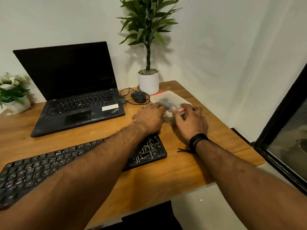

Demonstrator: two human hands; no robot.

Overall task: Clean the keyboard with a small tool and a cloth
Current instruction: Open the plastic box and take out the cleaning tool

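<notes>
A wooden desk (191,171) carries a black keyboard (33,170); open laptop (79,103); mouse (138,97); clear plastic box (169,100); two potted plants (148,80) (15,98).

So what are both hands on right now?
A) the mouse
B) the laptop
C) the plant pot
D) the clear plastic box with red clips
D: the left hand and right hand both grip the near end of the clear plastic box, beyond the keyboard.

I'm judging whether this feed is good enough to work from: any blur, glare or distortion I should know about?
Head view: wide-angle bending curves the desk edges and window frame; the keyboard keys smear with blur toward the left; the plant throws soft shadows on the wall; both hands, left hand and right hand, on the plastic box look slightly soft; no strong glare.
</notes>
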